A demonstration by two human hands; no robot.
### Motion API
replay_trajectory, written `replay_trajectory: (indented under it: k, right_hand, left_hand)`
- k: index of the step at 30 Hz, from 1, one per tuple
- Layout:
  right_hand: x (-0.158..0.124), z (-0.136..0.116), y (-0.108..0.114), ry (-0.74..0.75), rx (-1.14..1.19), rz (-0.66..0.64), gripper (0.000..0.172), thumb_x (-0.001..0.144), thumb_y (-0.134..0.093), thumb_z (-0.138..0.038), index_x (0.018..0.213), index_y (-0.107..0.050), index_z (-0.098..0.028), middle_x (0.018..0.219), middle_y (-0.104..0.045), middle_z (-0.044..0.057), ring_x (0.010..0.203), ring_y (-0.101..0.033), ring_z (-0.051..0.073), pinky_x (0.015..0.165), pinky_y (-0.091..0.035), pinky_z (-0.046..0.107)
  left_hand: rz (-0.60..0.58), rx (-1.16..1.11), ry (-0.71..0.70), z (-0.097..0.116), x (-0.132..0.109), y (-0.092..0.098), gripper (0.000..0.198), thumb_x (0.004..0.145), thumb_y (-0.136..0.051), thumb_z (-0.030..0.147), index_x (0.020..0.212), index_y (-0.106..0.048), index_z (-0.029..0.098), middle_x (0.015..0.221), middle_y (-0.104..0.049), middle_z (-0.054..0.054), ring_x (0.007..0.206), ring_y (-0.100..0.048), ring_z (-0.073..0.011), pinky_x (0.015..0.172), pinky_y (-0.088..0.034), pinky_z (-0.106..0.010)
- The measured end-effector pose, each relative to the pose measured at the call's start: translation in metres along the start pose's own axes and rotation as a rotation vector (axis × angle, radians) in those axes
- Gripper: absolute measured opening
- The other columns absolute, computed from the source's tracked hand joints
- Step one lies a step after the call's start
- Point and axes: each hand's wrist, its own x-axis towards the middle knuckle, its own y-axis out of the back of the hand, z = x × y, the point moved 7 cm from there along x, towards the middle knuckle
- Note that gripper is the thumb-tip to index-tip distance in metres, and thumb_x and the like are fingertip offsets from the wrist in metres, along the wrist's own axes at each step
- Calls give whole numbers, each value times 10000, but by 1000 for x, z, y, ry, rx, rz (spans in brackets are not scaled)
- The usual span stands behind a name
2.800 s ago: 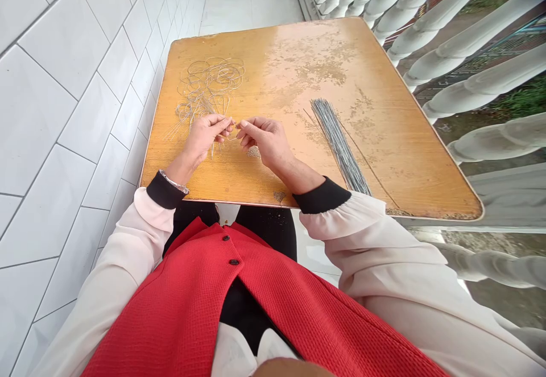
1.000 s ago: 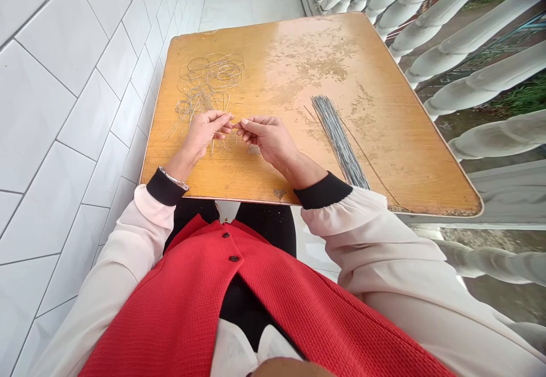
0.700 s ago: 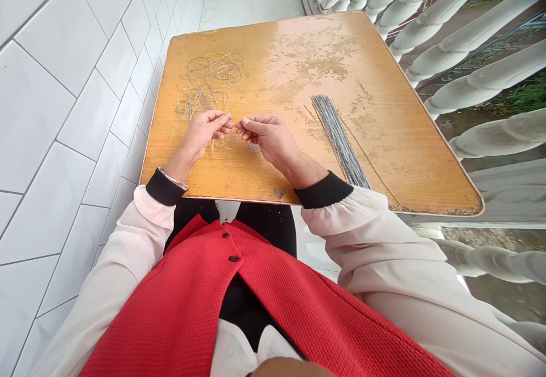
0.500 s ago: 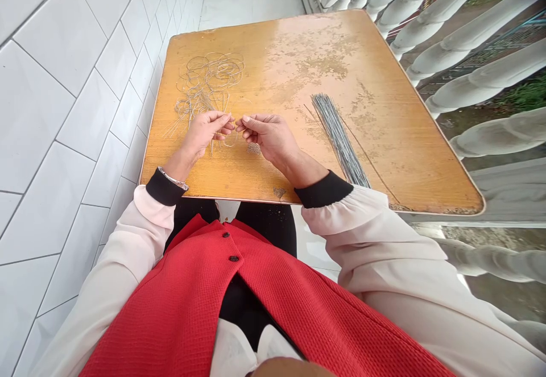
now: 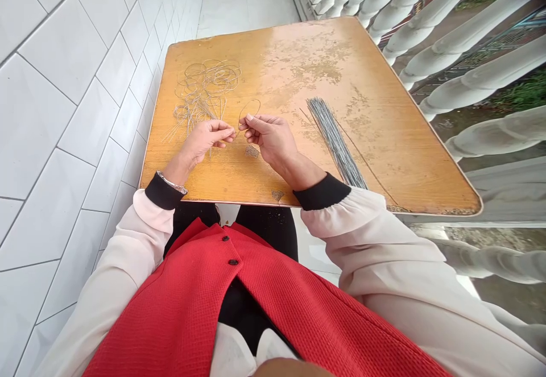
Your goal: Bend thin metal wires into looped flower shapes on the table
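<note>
A thin wire (image 5: 259, 102) runs between my two hands, curving up in a loop above the right fingertips. My left hand (image 5: 209, 138) pinches it near its lower end, thumb against the fingers. Close beside, my right hand (image 5: 271, 138) also pinches the wire between thumb and fingers; a small gap separates the hands. Just beyond my left hand lies a tangle of bent, looped wires (image 5: 213, 75). Right of my right hand rests a bundle of straight grey wires (image 5: 336, 141), with a few strands lying loose along it.
The wooden table (image 5: 239, 186) has a worn, peeling top and reaches my lap. A white tiled wall (image 5: 77, 132) stands close on the left. White balusters (image 5: 482, 84) line the right side.
The wire's loop now rises above my right hand, where earlier a curve hung below the fingers. My hands have shifted slightly and the fingertips have parted a little.
</note>
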Motion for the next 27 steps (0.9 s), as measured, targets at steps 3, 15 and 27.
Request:
replay_trajectory:
  k: [3, 15, 27]
  right_hand:
    - [-1, -2, 0, 0, 25, 12, 182, 871, -741, -271, 721, -693, -180, 738, -698, 12, 553, -540, 62, 549, -430, 204]
    - [5, -11, 6, 6, -95, -86, 203, 876, -746, -329, 760, -692, -172, 561, -536, -22, 454, -401, 64, 439, -290, 242]
    - [6, 1, -3, -91, -114, -176, 219, 773, -817, -231, 637, -666, -151, 669, -658, 24, 509, -467, 64, 458, -316, 234]
  left_hand:
    - [-2, 15, 5, -1, 1, 1, 116, 870, -640, 123, 758, -666, 138, 748, -710, -8, 690, -645, -59, 643, -450, -192]
    - [-52, 191, 37, 8, -5, -8, 199, 836, -557, -13, 697, -602, 122, 654, -644, 25, 513, -474, -14, 532, -352, -184]
    - [-61, 304, -61, 12, -5, -12, 179, 816, -584, 8, 689, -597, 134, 640, -607, 39, 535, -482, -27, 542, -375, -192]
